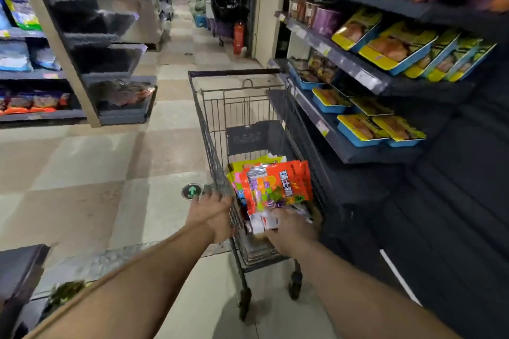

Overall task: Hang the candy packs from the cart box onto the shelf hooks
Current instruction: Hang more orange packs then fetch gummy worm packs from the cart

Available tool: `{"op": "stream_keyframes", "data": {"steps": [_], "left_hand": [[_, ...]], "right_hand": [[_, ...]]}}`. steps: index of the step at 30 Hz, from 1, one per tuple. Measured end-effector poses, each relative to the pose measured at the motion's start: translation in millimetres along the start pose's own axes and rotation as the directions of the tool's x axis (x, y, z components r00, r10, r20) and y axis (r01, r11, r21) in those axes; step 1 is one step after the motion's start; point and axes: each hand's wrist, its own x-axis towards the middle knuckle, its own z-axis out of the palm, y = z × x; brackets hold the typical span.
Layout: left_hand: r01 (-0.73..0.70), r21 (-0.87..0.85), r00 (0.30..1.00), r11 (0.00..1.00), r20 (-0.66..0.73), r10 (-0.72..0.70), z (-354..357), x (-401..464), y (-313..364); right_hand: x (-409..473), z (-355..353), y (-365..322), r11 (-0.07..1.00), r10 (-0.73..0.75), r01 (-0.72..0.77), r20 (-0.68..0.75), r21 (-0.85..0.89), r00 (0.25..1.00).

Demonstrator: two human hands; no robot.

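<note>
Evidently, the person is working from a wire shopping cart (pixel 217 129) drawn up close against the right-hand shelving (pixel 344 146), which looks meant to keep the stock within arm's reach of the display. The left hand (pixel 213 215) is resting on the cart's near left rim, fingers curled over the wire, apparently steadying it. The right hand (pixel 292 231) is reaching into the basket just beside the left, fingers bent down over the lower edge of the candy packs (pixel 278 187); whether it is actually gripping one cannot be told through the blur. The packs are standing bunched, just ahead of both hands. No shelf hooks are showing in view.
</note>
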Motion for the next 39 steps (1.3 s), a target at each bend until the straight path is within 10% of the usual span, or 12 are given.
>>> {"op": "stream_keyframes", "data": {"steps": [20,39], "left_hand": [[-0.041,-0.309,0.946,0.95,0.295,0.136,17,305,35],[-0.182,-0.435,0.766,0.882,0.5,0.404,108,461,45]], "right_hand": [[201,-25,112,0.825,0.404,-0.444,0.184,0.35,0.896],[260,54,52,0.222,0.724,-0.804,0.459,0.551,0.515]]}}
